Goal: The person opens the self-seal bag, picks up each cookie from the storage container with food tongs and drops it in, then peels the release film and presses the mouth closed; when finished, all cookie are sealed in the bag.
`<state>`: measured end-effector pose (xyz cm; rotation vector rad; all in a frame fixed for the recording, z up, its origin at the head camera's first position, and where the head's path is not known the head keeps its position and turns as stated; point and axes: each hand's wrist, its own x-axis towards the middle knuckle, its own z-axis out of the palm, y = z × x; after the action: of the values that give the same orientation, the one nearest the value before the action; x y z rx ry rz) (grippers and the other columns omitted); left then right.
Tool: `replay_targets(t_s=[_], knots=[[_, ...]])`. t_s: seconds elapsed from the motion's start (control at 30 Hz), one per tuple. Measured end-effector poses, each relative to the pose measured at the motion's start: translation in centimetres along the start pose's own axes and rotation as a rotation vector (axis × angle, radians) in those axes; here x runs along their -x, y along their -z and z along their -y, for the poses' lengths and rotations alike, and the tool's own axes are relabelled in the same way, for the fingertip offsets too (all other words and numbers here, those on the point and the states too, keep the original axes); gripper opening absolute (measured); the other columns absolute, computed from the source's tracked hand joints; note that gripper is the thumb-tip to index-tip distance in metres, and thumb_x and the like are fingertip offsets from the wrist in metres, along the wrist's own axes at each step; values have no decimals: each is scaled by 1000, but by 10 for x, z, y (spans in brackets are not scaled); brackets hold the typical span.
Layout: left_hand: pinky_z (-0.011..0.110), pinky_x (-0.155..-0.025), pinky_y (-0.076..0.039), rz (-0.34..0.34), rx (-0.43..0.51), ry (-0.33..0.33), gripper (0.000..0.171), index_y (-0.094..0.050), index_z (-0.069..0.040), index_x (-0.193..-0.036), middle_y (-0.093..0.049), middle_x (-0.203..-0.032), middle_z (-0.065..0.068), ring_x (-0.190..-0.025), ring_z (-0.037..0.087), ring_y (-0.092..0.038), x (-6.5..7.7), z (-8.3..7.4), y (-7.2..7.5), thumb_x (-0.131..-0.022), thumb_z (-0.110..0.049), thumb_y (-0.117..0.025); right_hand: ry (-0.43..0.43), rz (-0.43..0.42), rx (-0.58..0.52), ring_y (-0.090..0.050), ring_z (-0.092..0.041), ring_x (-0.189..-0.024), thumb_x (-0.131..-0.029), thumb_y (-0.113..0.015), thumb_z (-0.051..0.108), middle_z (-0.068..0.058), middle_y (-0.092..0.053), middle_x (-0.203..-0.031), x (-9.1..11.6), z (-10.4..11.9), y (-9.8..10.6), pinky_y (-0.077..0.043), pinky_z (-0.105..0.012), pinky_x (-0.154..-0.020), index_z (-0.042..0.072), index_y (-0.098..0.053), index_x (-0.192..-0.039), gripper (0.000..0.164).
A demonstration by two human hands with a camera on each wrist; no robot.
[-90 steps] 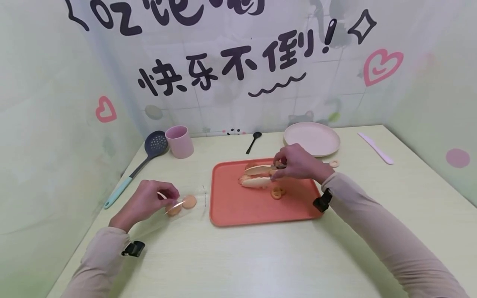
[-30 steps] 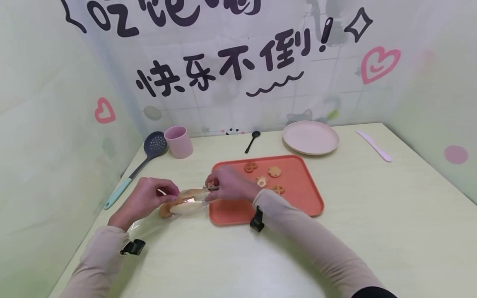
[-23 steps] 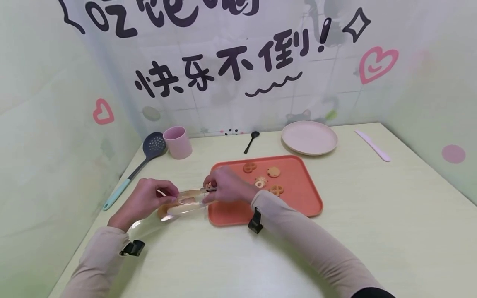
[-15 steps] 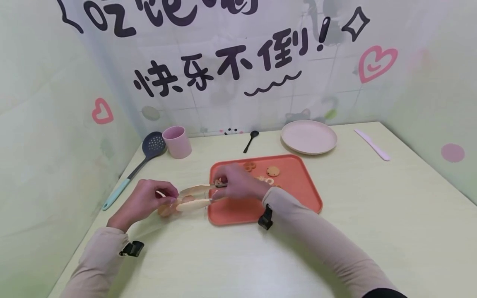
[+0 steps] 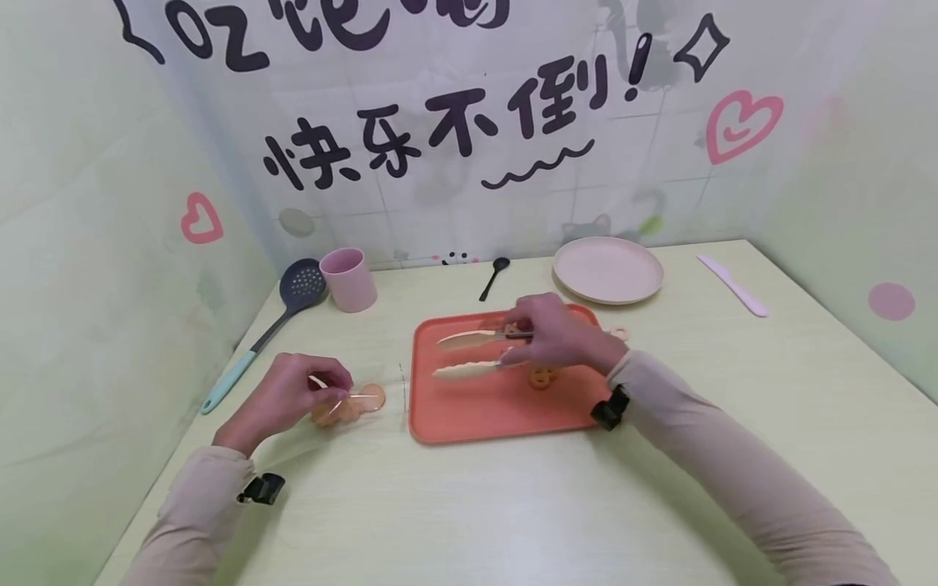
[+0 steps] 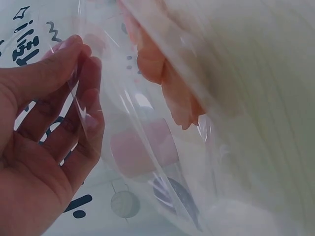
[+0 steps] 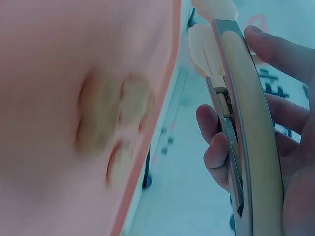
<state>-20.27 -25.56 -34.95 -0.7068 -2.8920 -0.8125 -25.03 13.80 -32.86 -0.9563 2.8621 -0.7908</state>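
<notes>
My left hand (image 5: 296, 391) pinches the edge of a clear plastic bag (image 6: 142, 103) between thumb and fingers. Several cookies (image 5: 372, 397) lie inside it, at the tray's left; close up in the left wrist view, scalloped cookies (image 6: 162, 69) show through the film. In my right hand (image 5: 560, 332) is a pair of tongs (image 7: 251, 118), gripped along its arms. Its cream tips (image 5: 465, 369) stand apart over the orange tray (image 5: 462, 419), with nothing between them. A pretzel-shaped cookie (image 5: 542, 378) shows below the right hand, which hides other cookies on the tray.
Behind the tray stand a pink plate (image 5: 608, 270), a small black spoon (image 5: 495, 277) and a pink cup (image 5: 348, 281). A slotted skimmer (image 5: 282, 325) lies at the left edge, a pink knife (image 5: 733, 285) at the right. A printed backdrop encloses the table.
The tongs held a cookie over the tray, reached into the bag's mouth, then withdrew rightward over the tray with nothing between their tips. More cookies show in the bag. My left hand has stayed put.
</notes>
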Motion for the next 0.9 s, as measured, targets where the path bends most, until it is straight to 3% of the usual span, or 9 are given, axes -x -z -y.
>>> replay_targets(t_s=[0.2,0.47,0.67,0.9], knots=[[21,-69,-58,10,1,0,10,-77,-11,-90,-75,-86,-4,-78,4,-68,0,2,-1,-83,-4,-80,-26,-70,71,-44,-14,-69,-73,-89,39,-8,-58,-76,25,-32,18,-35,-28,-63,11,-75,-94,38],[21,-69,-58,13,-2,-1,13,-77,-12,-89,-76,-86,-3,-78,6,-68,0,3,1,-82,-2,-79,-35,-106,121,-41,-12,-66,-71,-91,31,-4,-51,-66,51,-56,30,-32,-25,-63,14,-67,-81,32],[21,-69,-57,17,-2,3,14,-77,-13,-89,-76,-85,-4,-78,5,-67,0,3,2,-82,-1,-79,-16,-103,124,-44,-10,-66,-71,-91,31,-1,-55,-67,52,-59,31,-35,-23,-62,11,-71,-84,31],[20,-69,-57,11,-2,-4,13,-77,-11,-89,-76,-86,-3,-78,7,-68,0,2,2,-82,-1,-80,-23,-75,117,-41,-9,-63,-73,-90,30,5,-44,-62,46,-57,31,-33,-23,-61,13,-71,-80,27]])
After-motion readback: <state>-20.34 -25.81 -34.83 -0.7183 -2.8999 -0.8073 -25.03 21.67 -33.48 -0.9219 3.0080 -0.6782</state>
